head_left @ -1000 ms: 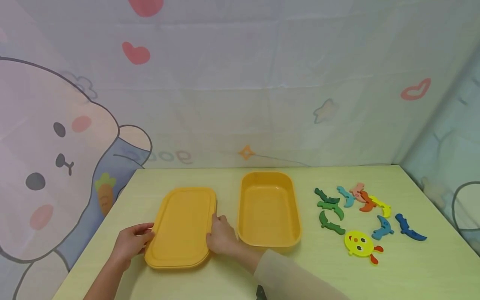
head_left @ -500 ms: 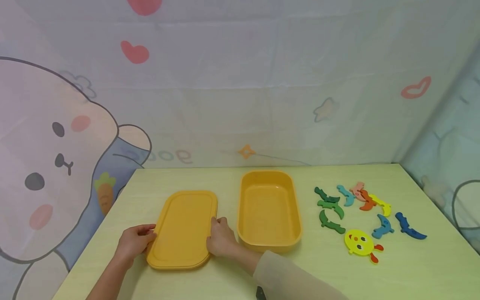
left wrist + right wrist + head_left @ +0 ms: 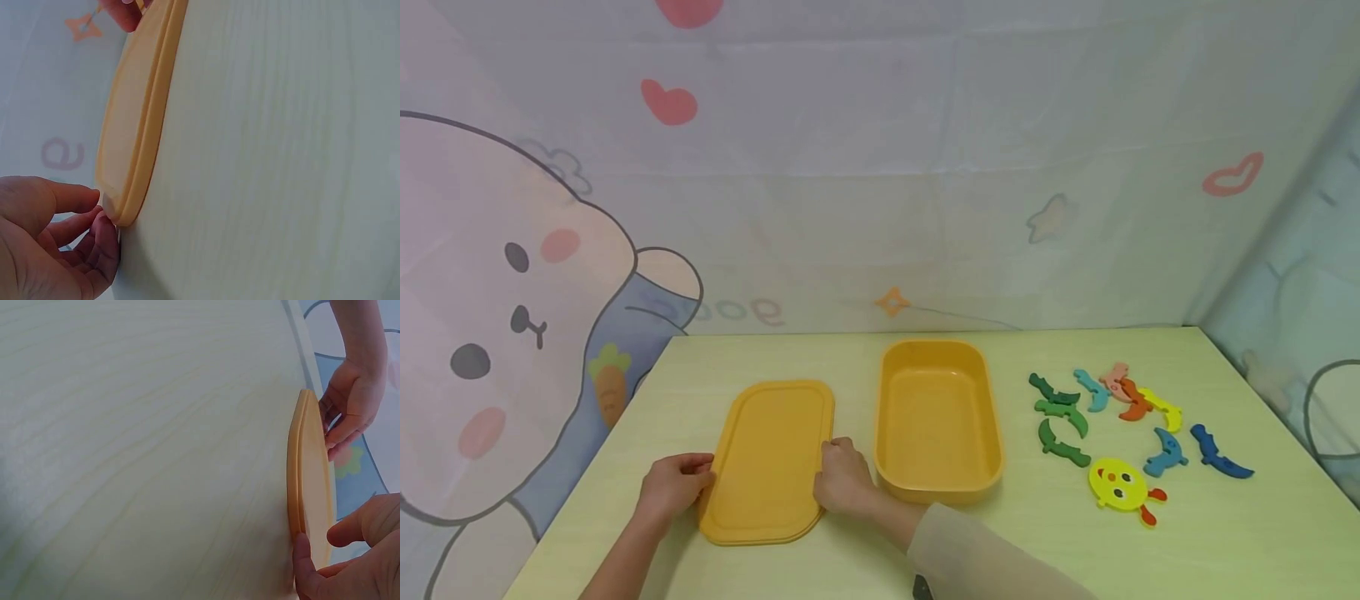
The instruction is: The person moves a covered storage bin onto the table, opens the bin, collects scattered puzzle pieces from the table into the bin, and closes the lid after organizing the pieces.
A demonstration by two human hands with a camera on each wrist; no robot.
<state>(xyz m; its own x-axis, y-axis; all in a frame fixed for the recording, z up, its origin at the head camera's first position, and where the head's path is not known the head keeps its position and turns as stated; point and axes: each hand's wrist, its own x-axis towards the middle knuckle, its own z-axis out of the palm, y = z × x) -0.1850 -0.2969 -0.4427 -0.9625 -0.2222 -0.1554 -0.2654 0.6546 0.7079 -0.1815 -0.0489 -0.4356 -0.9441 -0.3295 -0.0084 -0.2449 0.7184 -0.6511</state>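
A flat orange-yellow lid point(image 3: 769, 467) with rounded corners lies on the left half of the table. My left hand point(image 3: 676, 485) holds its left edge, with thumb and fingertips right at the rim in the left wrist view. On the opposite long side, my right hand point(image 3: 846, 480) pinches the edge, its thumb over the top face and a finger along the side in the right wrist view. A matching deep box point(image 3: 937, 429) stands upright to the right of the lid, with nothing inside it.
Several colourful curved puzzle-like pieces point(image 3: 1062, 417) lie scattered on the right of the pale table point(image 3: 1247, 550). Nearer the front is a round yellow smiling-face piece point(image 3: 1118, 486) with red antennae. A printed cloth point(image 3: 820, 208) hangs behind the table.
The lid's near edge has shifted slightly right and toward me, and the lid now looks flatter. My left hand has moved a little right with it; the right hand has hardly moved.
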